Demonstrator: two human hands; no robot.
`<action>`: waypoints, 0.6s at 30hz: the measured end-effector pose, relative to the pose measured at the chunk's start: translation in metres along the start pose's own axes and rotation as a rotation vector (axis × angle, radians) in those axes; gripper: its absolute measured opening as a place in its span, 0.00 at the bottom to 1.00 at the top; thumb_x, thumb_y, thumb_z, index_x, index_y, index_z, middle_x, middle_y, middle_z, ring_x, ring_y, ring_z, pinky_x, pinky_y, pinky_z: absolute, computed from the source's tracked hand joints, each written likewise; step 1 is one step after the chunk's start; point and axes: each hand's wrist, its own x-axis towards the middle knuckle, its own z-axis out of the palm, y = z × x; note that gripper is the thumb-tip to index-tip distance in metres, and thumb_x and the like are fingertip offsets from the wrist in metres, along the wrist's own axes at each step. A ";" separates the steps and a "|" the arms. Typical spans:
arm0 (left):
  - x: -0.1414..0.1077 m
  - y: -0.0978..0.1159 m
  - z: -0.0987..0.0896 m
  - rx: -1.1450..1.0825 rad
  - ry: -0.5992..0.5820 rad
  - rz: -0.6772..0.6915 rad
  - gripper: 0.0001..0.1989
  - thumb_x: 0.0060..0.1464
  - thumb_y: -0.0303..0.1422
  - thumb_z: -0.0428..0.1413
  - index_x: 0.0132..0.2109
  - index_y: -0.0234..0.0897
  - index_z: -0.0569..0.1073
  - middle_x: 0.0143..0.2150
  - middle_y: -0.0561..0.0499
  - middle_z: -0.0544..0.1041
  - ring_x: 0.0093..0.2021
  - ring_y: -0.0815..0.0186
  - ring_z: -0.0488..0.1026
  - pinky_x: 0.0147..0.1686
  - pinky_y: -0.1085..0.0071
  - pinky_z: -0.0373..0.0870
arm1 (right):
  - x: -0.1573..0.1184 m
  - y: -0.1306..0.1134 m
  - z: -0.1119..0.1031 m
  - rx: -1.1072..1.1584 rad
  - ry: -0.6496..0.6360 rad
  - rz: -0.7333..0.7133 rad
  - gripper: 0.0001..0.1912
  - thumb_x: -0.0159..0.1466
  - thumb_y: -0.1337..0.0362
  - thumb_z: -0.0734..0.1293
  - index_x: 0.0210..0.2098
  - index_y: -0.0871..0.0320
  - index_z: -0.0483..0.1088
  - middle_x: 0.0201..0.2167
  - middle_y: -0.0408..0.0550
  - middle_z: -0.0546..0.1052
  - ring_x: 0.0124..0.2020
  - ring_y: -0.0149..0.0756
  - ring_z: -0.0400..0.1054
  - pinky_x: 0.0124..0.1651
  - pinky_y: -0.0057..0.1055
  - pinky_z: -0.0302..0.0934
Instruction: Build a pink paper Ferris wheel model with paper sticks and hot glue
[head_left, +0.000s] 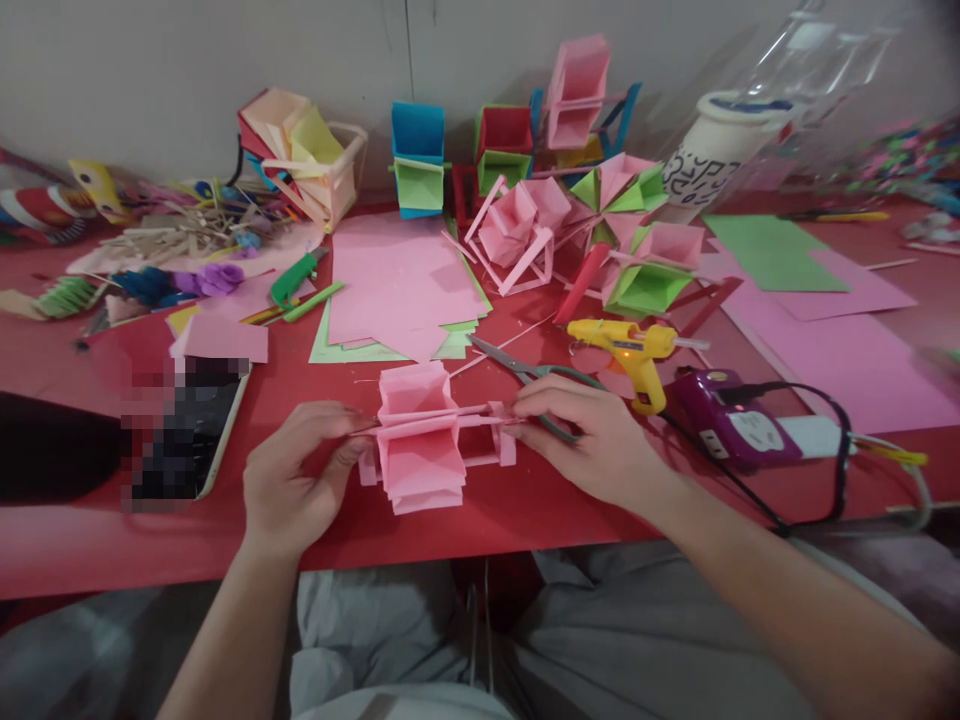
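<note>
A pink folded-paper model (421,440) with box-like compartments and a side frame is held just above the red table (330,540), near its front edge. My left hand (300,475) pinches the model's left end between thumb and fingers. At the other end, the fingertips of my right hand (581,435) are closed on the thin right end of the frame. Grey scissors (525,370) lie behind and partly under my right hand. Behind the model is a stack of pink and green paper sheets (401,285).
A yellow glue gun (634,350) and a purple power strip (739,415) with a black cable lie at right. At left are a phone (199,425) and a green cutter (296,280). Finished-looking paper models (418,150) line the wall beside a white cup (709,150).
</note>
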 end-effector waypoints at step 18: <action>-0.002 -0.005 -0.001 0.044 0.039 -0.052 0.05 0.59 0.28 0.60 0.42 0.43 0.76 0.39 0.51 0.80 0.40 0.62 0.78 0.42 0.64 0.75 | 0.002 -0.001 -0.004 -0.004 0.052 0.110 0.02 0.63 0.66 0.73 0.37 0.54 0.78 0.37 0.48 0.82 0.39 0.37 0.77 0.46 0.34 0.70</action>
